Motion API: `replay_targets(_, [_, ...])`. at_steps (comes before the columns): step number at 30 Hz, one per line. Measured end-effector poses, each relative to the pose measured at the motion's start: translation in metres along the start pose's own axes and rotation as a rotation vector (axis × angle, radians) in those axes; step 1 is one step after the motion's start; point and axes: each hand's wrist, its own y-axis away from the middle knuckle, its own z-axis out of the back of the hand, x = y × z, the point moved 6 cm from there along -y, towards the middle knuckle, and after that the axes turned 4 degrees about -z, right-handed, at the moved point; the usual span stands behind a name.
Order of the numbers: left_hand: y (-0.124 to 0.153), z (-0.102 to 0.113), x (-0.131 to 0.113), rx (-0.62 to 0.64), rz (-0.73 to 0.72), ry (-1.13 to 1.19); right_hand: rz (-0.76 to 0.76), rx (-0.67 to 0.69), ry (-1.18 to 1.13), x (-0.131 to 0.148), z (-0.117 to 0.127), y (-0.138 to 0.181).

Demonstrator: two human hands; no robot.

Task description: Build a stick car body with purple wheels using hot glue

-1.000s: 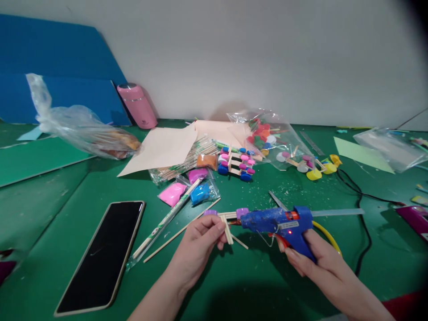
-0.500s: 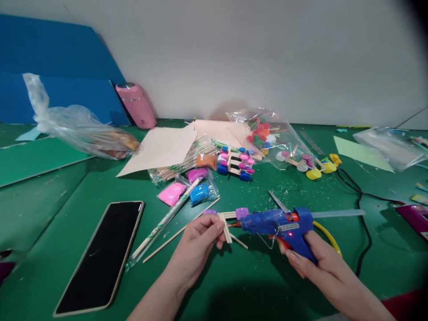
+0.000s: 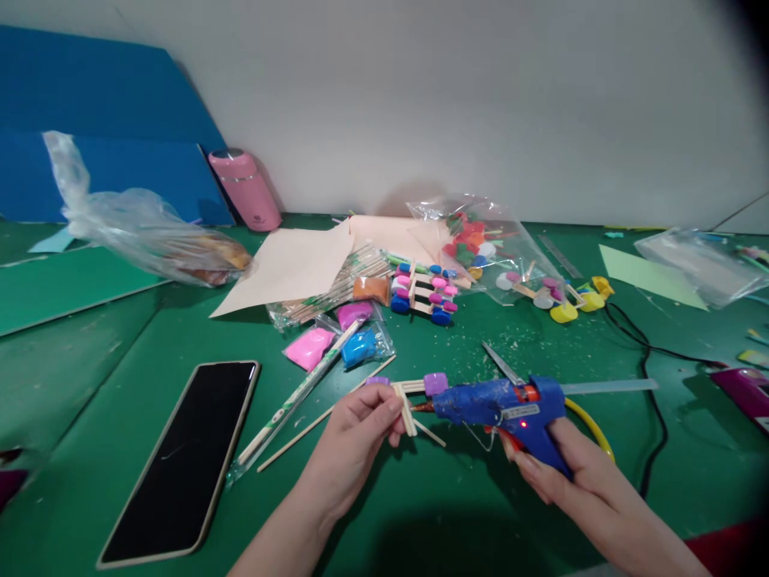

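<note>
Between the thumb and fingers of my left hand [image 3: 364, 429] is a small bundle of short wooden sticks [image 3: 408, 417], held tilted above the table. My right hand [image 3: 570, 465] grips a blue hot glue gun [image 3: 505, 405] by its handle, its red light lit. The gun's nozzle points left and touches or nearly touches the sticks. Behind the left hand lie more short sticks with purple clay [image 3: 436, 384] at their ends. Scissors with yellow handles [image 3: 592, 425] lie partly hidden behind the gun.
A phone [image 3: 180, 465] lies at the left, beside wrapped chopsticks [image 3: 294, 405]. Bagged clay [image 3: 309, 348], small clay-wheeled stick pieces [image 3: 424, 296] and a plastic bag [image 3: 505, 248] are further back. A pink bottle [image 3: 245, 191] stands by the wall. A black cord [image 3: 661, 417] runs at the right.
The glue gun has shifted very slightly to the right. My left hand and the sticks stay nearly still.
</note>
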Motion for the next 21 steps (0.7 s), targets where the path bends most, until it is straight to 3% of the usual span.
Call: replay_targets(21, [0.0000,0.0016,-0.0001,-0.020,-0.011,-0.016,0.004,0.046,0.088,-0.0095,-0.0019,0.0039])
